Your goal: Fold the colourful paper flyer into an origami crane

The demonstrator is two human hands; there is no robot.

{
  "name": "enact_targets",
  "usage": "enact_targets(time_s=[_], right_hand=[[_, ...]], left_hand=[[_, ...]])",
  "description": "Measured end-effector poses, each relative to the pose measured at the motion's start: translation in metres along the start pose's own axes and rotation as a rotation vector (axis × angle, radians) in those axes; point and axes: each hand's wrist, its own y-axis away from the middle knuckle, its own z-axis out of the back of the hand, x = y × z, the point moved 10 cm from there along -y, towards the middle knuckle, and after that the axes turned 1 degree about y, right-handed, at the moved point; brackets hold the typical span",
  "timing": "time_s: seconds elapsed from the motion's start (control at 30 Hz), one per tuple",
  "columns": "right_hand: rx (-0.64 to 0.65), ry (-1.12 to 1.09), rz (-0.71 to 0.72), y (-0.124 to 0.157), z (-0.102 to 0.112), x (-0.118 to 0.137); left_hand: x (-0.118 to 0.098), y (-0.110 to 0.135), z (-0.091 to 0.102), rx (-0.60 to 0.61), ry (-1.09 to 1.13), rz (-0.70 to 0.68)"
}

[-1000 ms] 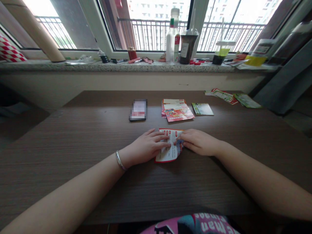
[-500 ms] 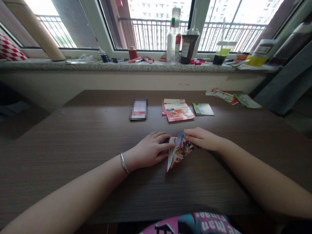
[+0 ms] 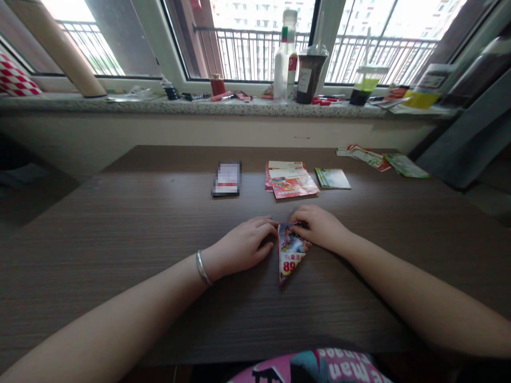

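Observation:
A printed paper flyer (image 3: 288,259), folded into a narrow triangle, lies on the table with its point towards me. The number 89 in red shows near that point. My right hand (image 3: 319,226) is on the flyer's upper right part, its fingers bent and gripping the top edge. My left hand (image 3: 253,243), with a silver bangle (image 3: 203,267) at the wrist, rests just left of the flyer. Its fingertips reach the upper left corner, and the thumb stands apart from the fingers with nothing seen between them.
Behind the hands lie a phone (image 3: 227,179) with a blurred screen, a pile of red and white flyers (image 3: 293,183) and a small green-white stack (image 3: 333,179). More leaflets (image 3: 371,157) are at the back right. Bottles (image 3: 284,69) and cups (image 3: 309,77) line the windowsill (image 3: 239,108).
The flyer's left flap with its white inside has folded over, leaving a narrower triangle. My right hand has moved left across it, and my left fingers have drawn back to its edge.

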Motion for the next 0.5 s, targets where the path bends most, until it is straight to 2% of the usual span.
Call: enact_targets(time_s=[0.17,0.3,0.5], right_hand=[[-0.033,0.041,-0.060,-0.001,0.000,-0.003],[-0.044,0.012,-0.046,-0.001,-0.001,0.000],[-0.028,-0.013,0.028,0.001,-0.003,0.009]], left_hand=[[0.007,0.000,-0.002,-0.057,0.028,0.101],[0.017,0.000,-0.003,-0.106,-0.003,0.201],[0.025,-0.002,-0.010,-0.045,-0.113,0.252]])
